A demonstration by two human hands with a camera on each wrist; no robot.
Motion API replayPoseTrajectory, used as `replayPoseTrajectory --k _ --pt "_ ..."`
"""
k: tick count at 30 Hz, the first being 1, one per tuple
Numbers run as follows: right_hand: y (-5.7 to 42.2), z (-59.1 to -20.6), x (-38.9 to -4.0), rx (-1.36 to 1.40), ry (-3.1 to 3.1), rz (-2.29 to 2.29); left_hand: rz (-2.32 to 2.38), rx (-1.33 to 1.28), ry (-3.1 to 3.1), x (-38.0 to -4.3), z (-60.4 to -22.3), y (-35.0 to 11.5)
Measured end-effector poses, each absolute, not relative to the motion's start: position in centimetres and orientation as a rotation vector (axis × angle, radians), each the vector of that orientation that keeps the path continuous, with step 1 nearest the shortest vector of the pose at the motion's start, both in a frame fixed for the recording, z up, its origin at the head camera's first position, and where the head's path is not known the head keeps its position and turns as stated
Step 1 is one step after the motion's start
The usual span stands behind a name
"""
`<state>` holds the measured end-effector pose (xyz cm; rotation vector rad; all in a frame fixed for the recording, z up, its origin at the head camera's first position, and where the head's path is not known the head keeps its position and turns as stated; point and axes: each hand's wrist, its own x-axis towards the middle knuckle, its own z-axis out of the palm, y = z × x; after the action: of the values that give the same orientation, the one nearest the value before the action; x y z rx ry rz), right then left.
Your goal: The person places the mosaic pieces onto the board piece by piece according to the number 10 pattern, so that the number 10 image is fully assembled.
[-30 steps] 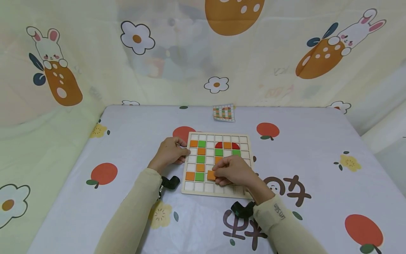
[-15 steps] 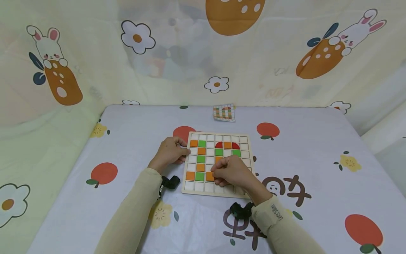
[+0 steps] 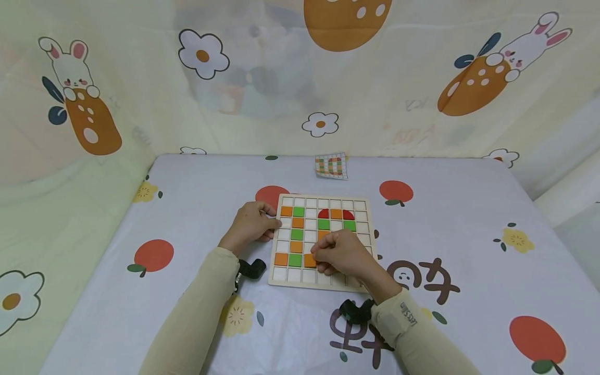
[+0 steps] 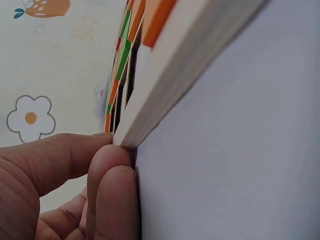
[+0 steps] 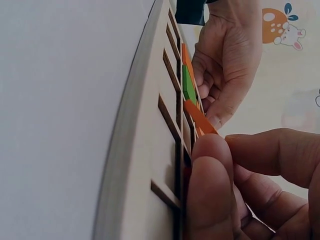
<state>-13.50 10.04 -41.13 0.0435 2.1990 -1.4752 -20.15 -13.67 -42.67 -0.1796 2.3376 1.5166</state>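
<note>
A wooden grid board [image 3: 323, 287] lies on the table, with orange and green square tiles and red rounded tiles in some of its cells. My left hand [image 3: 250, 224] holds the board's left edge; in the left wrist view its thumb and fingertips meet at the wooden rim [image 4: 150, 107]. Over the lower middle of the grid, my right hand [image 3: 344, 254] pinches an orange square tile [image 3: 309, 260] at its right side. That orange tile [image 5: 200, 117] looks tilted in the right wrist view, one end low at a cell beside a green tile [image 5: 188, 82]. The right hand hides the cells under it.
A small printed card [image 3: 330, 166] with a coloured grid pattern lies behind the board. The tablecloth [image 3: 197, 192] bears printed fruit, flowers and lettering. A patterned curtain [image 3: 262, 99] rises at the table's back edge.
My right hand has shifted slightly left with the orange tile, bringing it beside the green tile in that row. Over the last half second it has hardly moved. The left hand stays put.
</note>
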Motion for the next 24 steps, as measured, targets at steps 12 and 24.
replayPoseTrajectory --k 12,24 --pt "10.1 -41.6 -13.4 -0.005 2.220 -1.494 1.500 -0.203 2.342 -20.2 -42.9 -13.6" --pt "12.2 -40.4 -14.1 -0.095 2.296 -1.442 1.431 -0.157 2.395 -20.3 -42.8 -13.5"
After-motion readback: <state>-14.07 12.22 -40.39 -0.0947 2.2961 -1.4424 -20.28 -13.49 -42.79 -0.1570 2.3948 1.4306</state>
